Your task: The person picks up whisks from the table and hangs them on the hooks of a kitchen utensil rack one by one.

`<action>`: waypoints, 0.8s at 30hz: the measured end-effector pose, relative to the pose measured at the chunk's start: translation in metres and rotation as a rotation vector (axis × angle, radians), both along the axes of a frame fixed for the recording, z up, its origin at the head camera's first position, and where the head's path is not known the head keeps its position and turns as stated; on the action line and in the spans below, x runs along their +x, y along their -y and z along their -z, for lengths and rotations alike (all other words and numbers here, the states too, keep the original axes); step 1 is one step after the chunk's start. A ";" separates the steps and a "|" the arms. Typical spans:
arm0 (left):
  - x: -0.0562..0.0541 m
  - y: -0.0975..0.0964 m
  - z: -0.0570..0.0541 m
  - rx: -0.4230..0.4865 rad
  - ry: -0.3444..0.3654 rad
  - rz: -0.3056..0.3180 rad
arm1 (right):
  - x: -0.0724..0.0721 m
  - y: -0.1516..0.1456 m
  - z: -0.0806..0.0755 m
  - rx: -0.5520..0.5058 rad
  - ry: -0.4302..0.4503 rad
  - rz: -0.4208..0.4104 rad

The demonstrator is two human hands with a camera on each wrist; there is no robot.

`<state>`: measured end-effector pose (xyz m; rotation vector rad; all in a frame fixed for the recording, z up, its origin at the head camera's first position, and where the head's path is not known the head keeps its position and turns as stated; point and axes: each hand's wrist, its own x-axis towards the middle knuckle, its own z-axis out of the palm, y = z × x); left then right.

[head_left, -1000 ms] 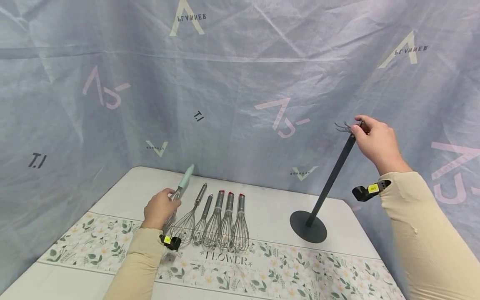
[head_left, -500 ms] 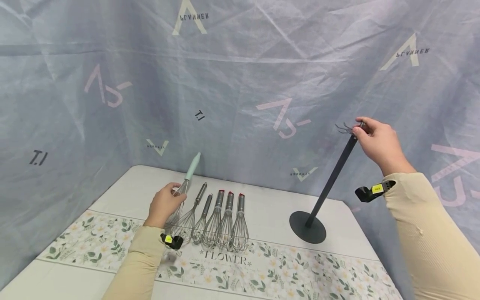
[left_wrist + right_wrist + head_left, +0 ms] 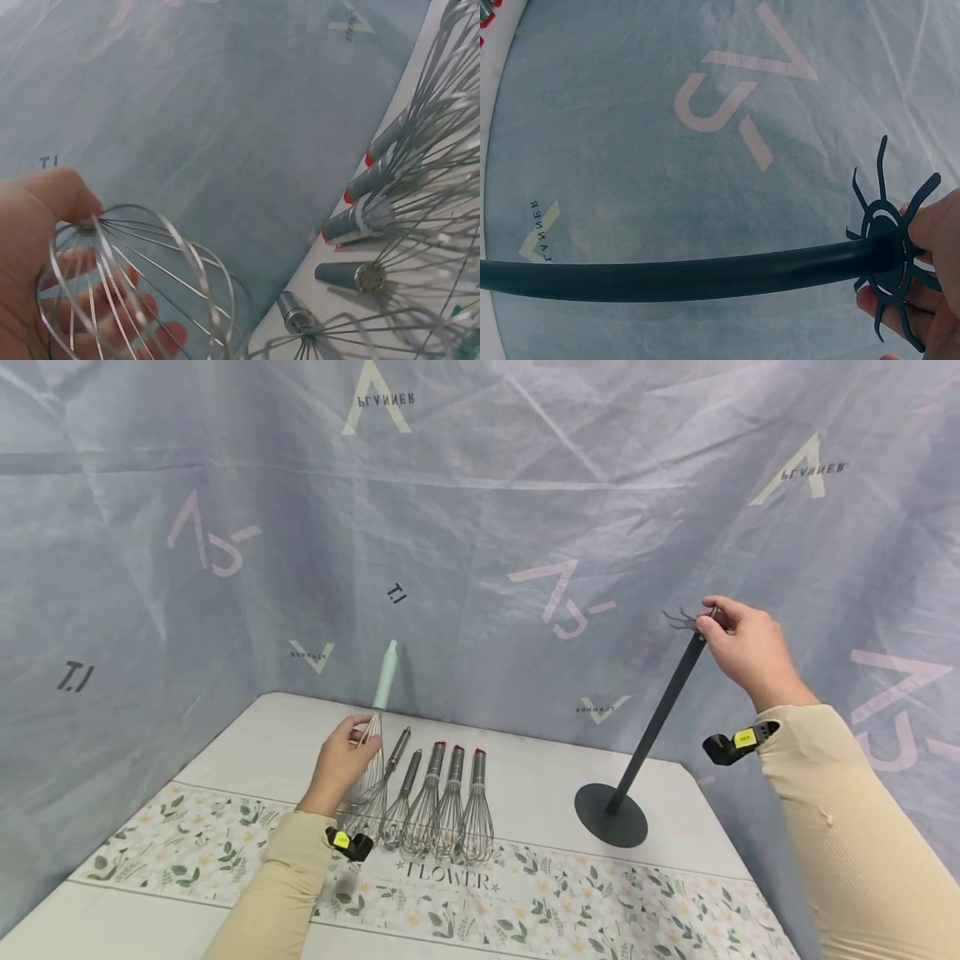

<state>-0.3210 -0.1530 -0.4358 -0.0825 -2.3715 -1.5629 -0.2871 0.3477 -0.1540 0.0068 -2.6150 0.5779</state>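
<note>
My left hand [image 3: 345, 762] grips a whisk [image 3: 386, 677] by the upper part of its wires, its mint-green handle pointing up. In the left wrist view the whisk's wire loops [image 3: 180, 262] fan out past the thumb and fingers. Just right of it, several metal whisks [image 3: 452, 802] lie side by side on the table, handles away from me. My right hand [image 3: 750, 647] pinches the top of a dark upright stand [image 3: 660, 718]. At that top, a ring of curved hooks [image 3: 889, 247] spreads around the pole, with fingers behind it.
The stand's round base [image 3: 611, 816] rests on the right half of the white table [image 3: 540, 777]. A floral strip with "FLOWER" lettering [image 3: 450, 875] crosses the table's front part. A grey-blue printed curtain [image 3: 465, 527] hangs close behind and along both sides.
My left hand has moved up and to the right with the whisk, whose handle has risen and become more upright. My right hand keeps its hold on the stand's top.
</note>
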 end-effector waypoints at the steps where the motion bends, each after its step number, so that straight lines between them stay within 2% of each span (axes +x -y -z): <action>1: 0.000 -0.001 -0.001 0.015 -0.004 0.009 | 0.000 0.000 0.001 0.001 -0.002 0.001; 8: 0.001 -0.007 -0.008 0.039 -0.024 0.053 | 0.000 -0.002 0.003 -0.012 -0.001 0.005; 17: 0.004 -0.012 -0.010 0.081 -0.082 0.055 | -0.001 -0.003 0.004 -0.004 -0.010 0.004; 24: 0.009 -0.015 -0.018 0.135 -0.118 0.054 | -0.001 -0.001 0.004 -0.004 -0.026 0.007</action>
